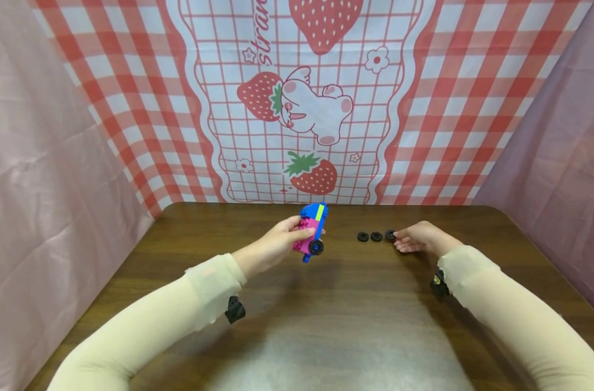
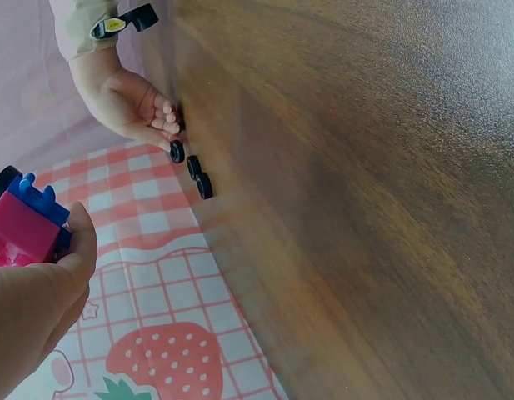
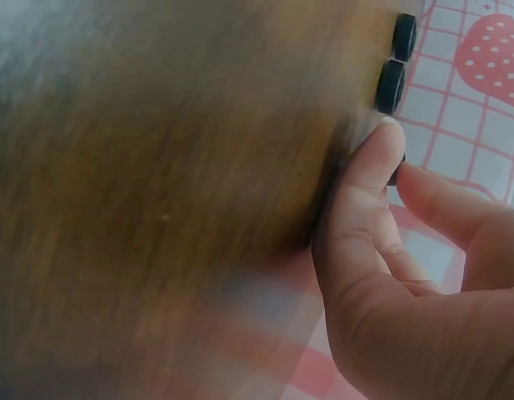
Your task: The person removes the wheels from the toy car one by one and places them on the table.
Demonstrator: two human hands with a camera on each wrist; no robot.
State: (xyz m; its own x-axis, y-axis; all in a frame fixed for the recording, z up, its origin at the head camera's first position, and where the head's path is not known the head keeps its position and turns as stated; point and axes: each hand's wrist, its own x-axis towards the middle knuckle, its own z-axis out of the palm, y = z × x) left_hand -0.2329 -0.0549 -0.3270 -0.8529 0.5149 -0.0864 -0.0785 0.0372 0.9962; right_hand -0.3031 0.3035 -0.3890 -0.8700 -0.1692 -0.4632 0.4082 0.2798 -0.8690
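Observation:
My left hand (image 1: 279,241) grips a toy car (image 1: 309,231) of pink and blue building blocks, raised above the table. A yellow-green stripe runs along its blue part, and one black wheel (image 1: 316,247) is fitted at its lower end. At the right, my right hand (image 1: 421,238) pinches a loose black wheel (image 1: 390,235) between thumb and fingertips. That wheel is mostly hidden by the fingers in the right wrist view. Two more loose wheels, one in the middle (image 1: 376,237) and one at the left (image 1: 362,237), lie flat beside it in a row.
The brown wooden table (image 1: 326,315) ends at the back against a red-and-white checked cloth (image 1: 453,136) with strawberry prints. Pink curtains (image 1: 52,179) hang on both sides. Each wrist carries a small black camera, such as the left one (image 1: 235,309).

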